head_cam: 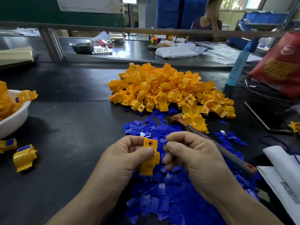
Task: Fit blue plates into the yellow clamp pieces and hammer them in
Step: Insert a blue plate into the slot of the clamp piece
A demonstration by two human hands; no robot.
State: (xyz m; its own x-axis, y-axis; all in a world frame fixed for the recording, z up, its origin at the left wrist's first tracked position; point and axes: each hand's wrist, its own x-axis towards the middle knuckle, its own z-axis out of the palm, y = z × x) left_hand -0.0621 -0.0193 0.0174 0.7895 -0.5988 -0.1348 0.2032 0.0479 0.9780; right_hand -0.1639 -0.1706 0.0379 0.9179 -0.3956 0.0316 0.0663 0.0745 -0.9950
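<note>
My left hand point(123, 158) grips a yellow clamp piece point(150, 157) upright above the heap of blue plates point(162, 189). Close beside the clamp on its right, my right hand point(193, 153) pinches a small blue plate point(164, 141) between thumb and forefinger at the clamp's top edge. A hammer point(211, 140) with a grey handle and orange end lies on the plates behind my right hand, its head near the big pile of yellow clamp pieces point(170, 90).
A white bowl point(14, 117) with fitted clamps stands at the left edge, and two fitted clamps point(24, 157) lie in front of it. A blue bottle point(237, 65), red bag point(279, 65) and papers point(279, 179) sit at right. A person sits behind the far table.
</note>
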